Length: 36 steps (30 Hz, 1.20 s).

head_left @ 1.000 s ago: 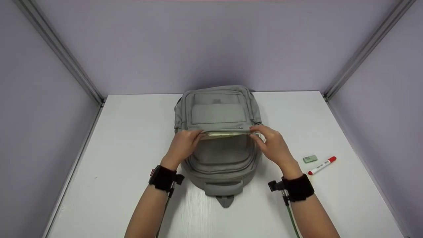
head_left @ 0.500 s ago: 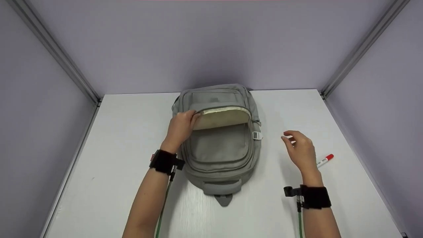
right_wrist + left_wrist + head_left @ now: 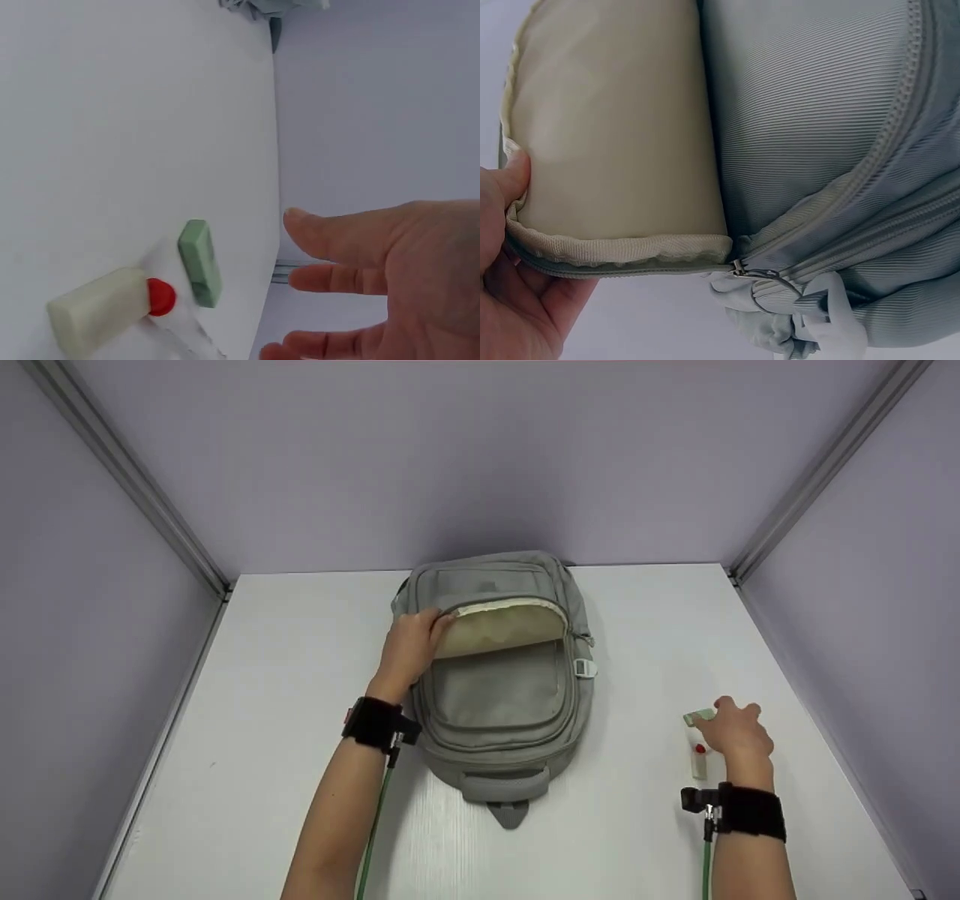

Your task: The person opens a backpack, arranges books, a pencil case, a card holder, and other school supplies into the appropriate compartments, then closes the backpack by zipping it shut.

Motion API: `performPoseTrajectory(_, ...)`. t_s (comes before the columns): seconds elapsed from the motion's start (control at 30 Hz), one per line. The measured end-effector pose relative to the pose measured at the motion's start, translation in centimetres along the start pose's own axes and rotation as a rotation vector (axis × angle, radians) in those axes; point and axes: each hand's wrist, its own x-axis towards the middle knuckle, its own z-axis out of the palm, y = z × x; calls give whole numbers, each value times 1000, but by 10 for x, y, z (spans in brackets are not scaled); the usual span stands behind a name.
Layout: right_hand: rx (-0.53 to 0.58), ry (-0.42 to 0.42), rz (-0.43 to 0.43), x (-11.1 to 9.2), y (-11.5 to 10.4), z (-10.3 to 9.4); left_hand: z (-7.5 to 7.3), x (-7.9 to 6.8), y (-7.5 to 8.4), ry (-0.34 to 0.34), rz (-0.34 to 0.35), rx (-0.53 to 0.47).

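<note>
A grey backpack (image 3: 499, 686) lies on the white table with its front pocket unzipped. My left hand (image 3: 409, 649) pinches the edge of the pocket flap (image 3: 615, 120) between thumb and fingers, folding it back so its cream lining shows. Over at the right, my right hand (image 3: 739, 731) hovers by a small green eraser (image 3: 199, 262), fingers spread and holding nothing. Beside that eraser lie a red-ended white marker (image 3: 160, 297) and a cream-coloured block (image 3: 105, 311). In the head view, the right hand covers much of the marker.
A white plastic buckle (image 3: 585, 668) sticks out at the backpack's right side. The carry handle (image 3: 504, 786) faces the near edge of the white table (image 3: 300, 615). Grey-lilac panels (image 3: 480, 465) enclose the table at the back and sides.
Both hands were at the flap. My left hand has lifted it away, widening the pocket opening, while my right hand has let go and moved right and nearer, over to the green eraser.
</note>
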Motion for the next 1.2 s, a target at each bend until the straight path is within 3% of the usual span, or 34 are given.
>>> performPoseTrajectory(0.13, -11, -43, 40, 5, 7, 11, 2, -2, -2, 6, 8, -4)
performPoseTrajectory(0.3, -24, -59, -34, 10, 12, 27, 5, -6, -4, 6, 10, -11)
performPoseTrajectory(0.67, -11, 61, -91, 19, 13, 42, 9, -9, -10, 19, -3, -43)
performPoseTrajectory(1.2, -56, 61, -304, 17, 4, 51, 10, -11, -9, 18, 8, -41)
